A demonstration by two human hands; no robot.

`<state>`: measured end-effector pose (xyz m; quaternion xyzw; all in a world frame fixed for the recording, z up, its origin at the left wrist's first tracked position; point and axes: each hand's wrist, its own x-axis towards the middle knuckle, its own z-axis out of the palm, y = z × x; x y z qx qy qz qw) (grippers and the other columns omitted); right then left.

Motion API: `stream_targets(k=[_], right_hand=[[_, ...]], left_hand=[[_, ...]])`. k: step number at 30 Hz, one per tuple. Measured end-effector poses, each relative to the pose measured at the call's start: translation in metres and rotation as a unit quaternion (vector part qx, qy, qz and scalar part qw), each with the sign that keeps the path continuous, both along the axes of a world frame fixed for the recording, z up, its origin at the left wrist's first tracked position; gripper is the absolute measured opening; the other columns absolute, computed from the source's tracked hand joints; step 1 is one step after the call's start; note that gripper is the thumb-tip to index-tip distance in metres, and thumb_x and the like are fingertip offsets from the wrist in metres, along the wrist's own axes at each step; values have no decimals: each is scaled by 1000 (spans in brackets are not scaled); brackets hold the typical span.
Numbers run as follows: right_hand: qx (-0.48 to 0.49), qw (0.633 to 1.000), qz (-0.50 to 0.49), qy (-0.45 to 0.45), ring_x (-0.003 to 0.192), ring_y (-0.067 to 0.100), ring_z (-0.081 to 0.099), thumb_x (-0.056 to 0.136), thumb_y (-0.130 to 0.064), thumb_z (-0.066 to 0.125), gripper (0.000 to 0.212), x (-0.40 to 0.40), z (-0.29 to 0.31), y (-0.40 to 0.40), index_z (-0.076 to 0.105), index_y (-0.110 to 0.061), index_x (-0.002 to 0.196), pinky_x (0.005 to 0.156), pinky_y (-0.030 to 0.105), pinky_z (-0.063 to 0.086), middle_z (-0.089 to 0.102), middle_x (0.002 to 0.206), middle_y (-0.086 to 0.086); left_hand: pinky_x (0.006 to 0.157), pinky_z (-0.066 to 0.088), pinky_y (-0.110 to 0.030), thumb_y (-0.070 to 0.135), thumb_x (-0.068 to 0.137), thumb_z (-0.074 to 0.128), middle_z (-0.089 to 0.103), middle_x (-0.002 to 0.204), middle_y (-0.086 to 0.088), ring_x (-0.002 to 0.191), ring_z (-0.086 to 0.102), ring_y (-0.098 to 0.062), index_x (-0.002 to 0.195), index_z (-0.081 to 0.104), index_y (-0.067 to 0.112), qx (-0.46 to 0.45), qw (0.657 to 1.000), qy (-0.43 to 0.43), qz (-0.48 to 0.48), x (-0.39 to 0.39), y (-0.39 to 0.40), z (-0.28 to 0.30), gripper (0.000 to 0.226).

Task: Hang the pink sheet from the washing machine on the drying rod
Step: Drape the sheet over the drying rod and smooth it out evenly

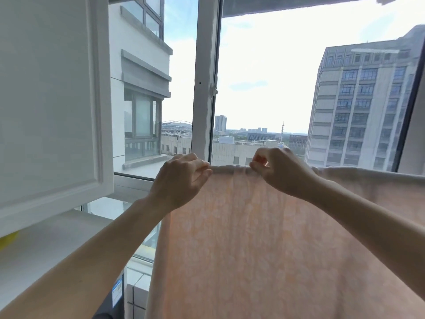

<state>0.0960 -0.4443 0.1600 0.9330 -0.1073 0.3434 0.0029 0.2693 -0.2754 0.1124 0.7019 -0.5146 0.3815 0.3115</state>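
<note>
The drying rod itself was hidden under the fold of the pink sheet [264,238], which hung before the window [264,88], its lower part cut off. Both arms reached up; the left hand [181,180] and right hand [280,171] each pinched the sheet's top edge, near each other.

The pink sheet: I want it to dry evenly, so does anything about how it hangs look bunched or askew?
Yes, slightly. The pink sheet is gathered into small folds along its top edge between the left hand and right hand, which both pinch it. Further right it lies smoother. No tear or stain shows.
</note>
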Motion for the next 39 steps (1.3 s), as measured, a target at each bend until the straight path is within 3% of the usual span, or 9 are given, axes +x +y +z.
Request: stream_targets(k=[4, 8, 13, 21, 25, 28, 32, 36, 39], right_hand=[[1, 1000, 6, -12, 58, 1, 55, 95, -16, 57, 8, 3, 1, 5, 63, -11, 96, 53, 15, 41, 68, 88, 0], [-40, 999, -11, -5, 61, 14, 58, 99, -14, 48, 10, 6, -4, 11, 50, -13, 90, 55, 27, 50, 62, 80, 2], [-6, 996, -3, -94, 64, 18, 57, 100, -12, 43, 13, -12, 3, -2, 47, -13, 88, 58, 34, 50, 56, 74, 1], [-27, 996, -4, -89, 60, 14, 53, 101, -13, 41, 15, -22, -2, -4, 45, -15, 87, 54, 29, 49, 53, 71, -2], [-49, 995, -18, -80, 56, 16, 55, 101, -13, 41, 14, -27, -8, -10, 46, -15, 88, 54, 33, 53, 55, 70, -1], [-58, 996, -7, -66, 53, 11, 56, 100, -19, 44, 15, -31, -8, -14, 52, -16, 88, 51, 26, 50, 59, 70, -3], [5, 994, -25, -106, 44, 13, 54, 97, -24, 51, 31, -32, 2, -22, 58, -12, 70, 47, 22, 41, 60, 58, 0], [122, 988, -75, 56, 41, 11, 30, 91, -21, 59, 44, -23, 25, -29, 42, -15, 52, 43, 21, 30, 36, 47, -3], [229, 962, -63, 134, 39, 7, 32, 89, -19, 61, 35, -19, 40, -26, 51, -14, 55, 38, 19, 28, 37, 49, -3]], left_hand=[[80, 49, -32, 41, 93, 56, 70, 101, 3, 89, 63, -18, 111, 71, 15, 8, 1000, -17, 24, -5, -2, -2, 35], [79, 48, -30, 36, 92, 60, 70, 103, 0, 90, 63, -20, 115, 69, 11, 19, 998, -32, 44, -12, 0, -7, 35], [85, 53, -38, 30, 93, 60, 68, 110, -4, 97, 62, -25, 118, 66, 9, 22, 997, -35, 66, -11, 3, -12, 33], [94, 46, -41, 39, 93, 55, 64, 118, -2, 106, 60, -22, 126, 59, 14, 26, 996, -61, 57, -38, -26, -17, 42], [99, 47, -45, 45, 93, 42, 64, 118, -2, 107, 60, -23, 128, 57, 13, 27, 996, -71, 40, -56, -45, -20, 50], [101, 44, -48, 51, 92, 38, 63, 122, -1, 110, 58, -23, 130, 55, 16, 26, 996, -72, 44, -60, -54, -24, 54], [100, 45, -48, 55, 90, 40, 61, 123, 0, 111, 57, -23, 131, 54, 18, 23, 996, -72, 53, -54, -58, -29, 56], [100, 45, -47, 55, 90, 41, 61, 123, 0, 110, 56, -23, 131, 54, 18, 19, 996, -72, 52, -51, -60, -30, 56], [99, 45, -47, 54, 90, 42, 60, 123, 0, 110, 54, -23, 131, 52, 19, 14, 995, -79, 54, -47, -58, -31, 55]])
